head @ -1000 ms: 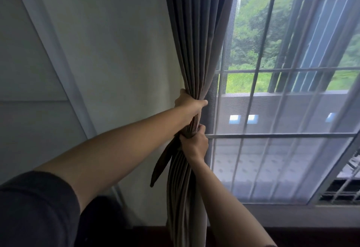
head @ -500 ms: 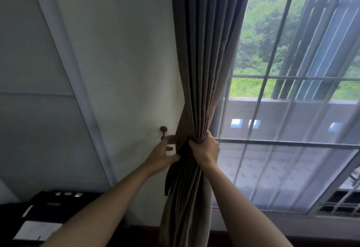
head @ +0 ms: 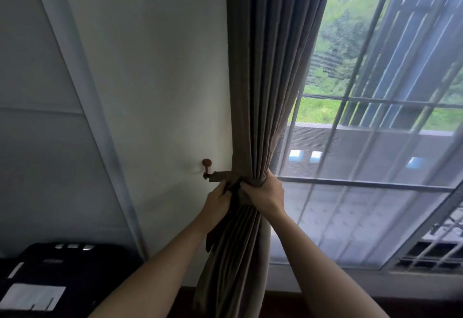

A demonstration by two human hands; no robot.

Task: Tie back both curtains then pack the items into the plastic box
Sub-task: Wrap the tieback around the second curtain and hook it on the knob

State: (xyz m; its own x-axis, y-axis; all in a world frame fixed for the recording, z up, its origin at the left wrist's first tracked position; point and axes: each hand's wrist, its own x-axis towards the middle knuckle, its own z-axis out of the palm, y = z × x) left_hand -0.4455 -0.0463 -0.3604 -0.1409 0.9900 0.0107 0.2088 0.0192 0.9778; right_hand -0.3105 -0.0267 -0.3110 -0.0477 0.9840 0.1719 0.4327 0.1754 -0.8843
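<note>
Both our hands meet on the gathered curtain in the head view, just left of the window. Our right hand wraps its fingers round the bunched folds and the tieback circling them, while our left hand curls on the tieback's loose end, whose tail hangs down the curtain's left edge. One end of the tieback stretches left to the hook on the wall, touching its stem.
</note>
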